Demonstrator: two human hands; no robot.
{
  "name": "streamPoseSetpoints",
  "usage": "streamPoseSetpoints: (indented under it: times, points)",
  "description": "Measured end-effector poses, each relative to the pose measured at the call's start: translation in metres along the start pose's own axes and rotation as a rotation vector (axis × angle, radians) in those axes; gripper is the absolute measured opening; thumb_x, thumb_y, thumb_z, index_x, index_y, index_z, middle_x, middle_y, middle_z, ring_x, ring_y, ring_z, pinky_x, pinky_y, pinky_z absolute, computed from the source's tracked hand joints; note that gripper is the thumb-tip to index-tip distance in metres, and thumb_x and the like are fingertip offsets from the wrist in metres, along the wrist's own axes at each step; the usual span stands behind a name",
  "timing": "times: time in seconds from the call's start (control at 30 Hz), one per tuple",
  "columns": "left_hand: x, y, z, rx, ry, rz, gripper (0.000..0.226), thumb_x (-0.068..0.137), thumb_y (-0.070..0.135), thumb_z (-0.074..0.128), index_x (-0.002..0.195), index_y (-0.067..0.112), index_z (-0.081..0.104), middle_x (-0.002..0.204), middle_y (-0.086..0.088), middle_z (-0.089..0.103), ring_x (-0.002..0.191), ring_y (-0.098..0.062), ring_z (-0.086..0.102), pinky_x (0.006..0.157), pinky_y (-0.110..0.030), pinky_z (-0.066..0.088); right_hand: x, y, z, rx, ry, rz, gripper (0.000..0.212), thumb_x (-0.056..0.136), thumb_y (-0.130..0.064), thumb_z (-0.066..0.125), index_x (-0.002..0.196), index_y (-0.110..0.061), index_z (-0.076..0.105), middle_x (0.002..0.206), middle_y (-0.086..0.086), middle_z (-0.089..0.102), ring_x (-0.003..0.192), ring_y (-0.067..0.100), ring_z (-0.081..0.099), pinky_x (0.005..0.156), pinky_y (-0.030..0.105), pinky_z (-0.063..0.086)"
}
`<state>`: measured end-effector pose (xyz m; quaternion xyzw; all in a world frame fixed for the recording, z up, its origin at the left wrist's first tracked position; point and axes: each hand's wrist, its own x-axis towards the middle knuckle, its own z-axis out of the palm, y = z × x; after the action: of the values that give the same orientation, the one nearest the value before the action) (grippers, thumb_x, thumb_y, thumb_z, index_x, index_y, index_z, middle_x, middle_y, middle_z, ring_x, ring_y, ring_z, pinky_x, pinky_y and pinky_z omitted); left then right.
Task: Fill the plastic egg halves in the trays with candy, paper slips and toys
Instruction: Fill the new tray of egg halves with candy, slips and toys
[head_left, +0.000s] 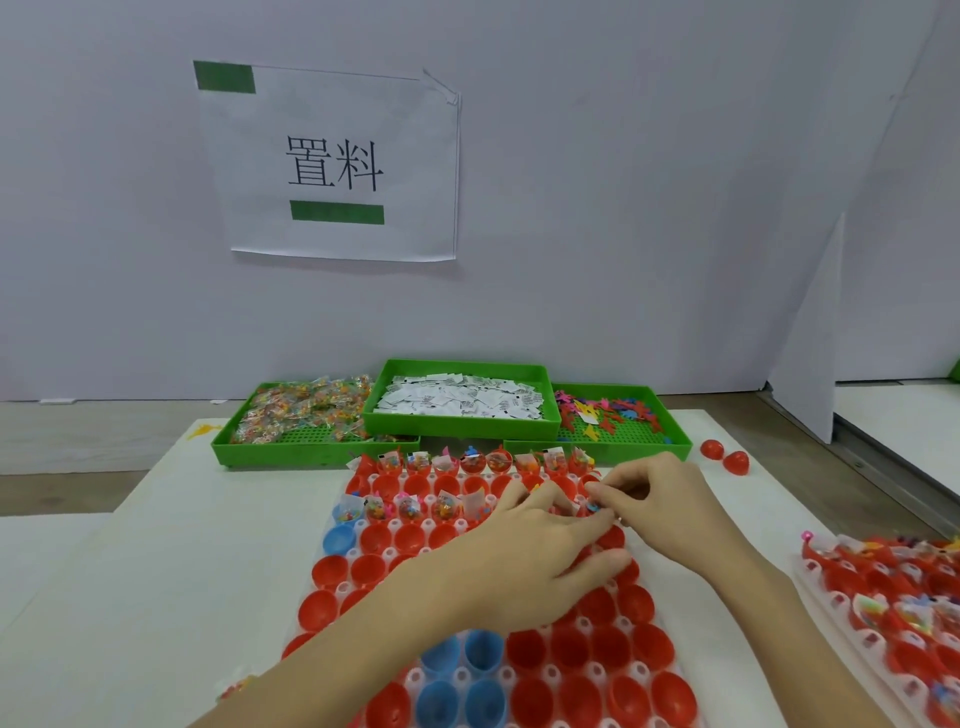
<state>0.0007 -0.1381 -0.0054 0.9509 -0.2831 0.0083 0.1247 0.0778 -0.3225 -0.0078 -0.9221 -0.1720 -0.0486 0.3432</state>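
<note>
Progress on the main tray looks early: only its far end is filled. The farthest row of egg halves carries candy bags, folded paper and small toys, and in a row just nearer the left part is filled too, while that row's right end is hidden under the hands. Everything nearer the camera, rows of red halves with a few blue ones, sits bare, so by my reckoning most of this tray is still to do. Both hands meet over the right side of the partly filled row. The right hand has thumb and forefinger drawn together on a small coloured toy, apparently seating it in a cup there. The left hand lies palm down over the cups with its fingers curled toward the same spot; whether they hold anything I cannot tell. Supplies remain plentiful behind the tray: a green bin of wrapped candy, a raised green bin of white paper slips, and a green bin of plastic toys. At the right edge a second tray shows filled cups, likely finished work, and two loose red halves lie on the table near the toy bin.
</note>
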Motion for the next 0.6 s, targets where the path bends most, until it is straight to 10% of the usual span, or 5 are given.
streamPoseSetpoints:
  times: [0.17, 0.3, 0.47, 0.6]
  points:
    - [-0.014, -0.028, -0.028, -0.137, 0.433, -0.081, 0.044, 0.107, 0.048, 0.031, 0.129, 0.029, 0.064, 0.094, 0.026, 0.061, 0.092, 0.004, 0.049, 0.086, -0.018, 0.032, 0.000, -0.001, -0.001, 0.098, 0.083, -0.030, 0.029, 0.096, -0.037, 0.068, 0.071, -0.029, 0.078, 0.066, -0.019, 0.071, 0.069, -0.003, 0.066, 0.059, 0.013, 0.049]
    - [-0.027, -0.097, -0.048, -0.114, 0.737, -0.455, 0.020, 0.105, 0.014, 0.053, 0.120, 0.012, 0.066, 0.100, 0.007, 0.062, 0.085, -0.009, 0.059, 0.080, -0.022, 0.043, 0.000, -0.004, -0.004, 0.173, 0.209, -0.059, 0.027, 0.099, -0.034, 0.063, 0.075, -0.033, 0.076, 0.072, -0.021, 0.071, 0.076, -0.003, 0.066, 0.065, 0.018, 0.051]
    - [-0.053, -0.182, -0.053, -0.014, 0.441, -0.766, 0.035, 0.108, 0.019, 0.047, 0.138, 0.005, 0.058, 0.137, -0.016, 0.062, 0.126, -0.032, 0.055, 0.106, -0.045, 0.044, -0.001, -0.009, -0.005, 0.217, 0.256, -0.081, 0.027, 0.100, -0.034, 0.062, 0.078, -0.031, 0.077, 0.073, -0.021, 0.072, 0.076, -0.002, 0.067, 0.067, 0.019, 0.052]
    - [-0.066, -0.207, -0.045, -0.035, 0.246, -0.729, 0.037, 0.112, 0.029, 0.036, 0.114, 0.010, 0.068, 0.110, -0.011, 0.070, 0.096, -0.025, 0.062, 0.078, -0.035, 0.043, -0.001, -0.009, -0.007, 0.235, 0.274, -0.070, 0.026, 0.100, -0.034, 0.062, 0.081, -0.027, 0.078, 0.075, -0.016, 0.074, 0.076, -0.002, 0.067, 0.069, 0.020, 0.052]
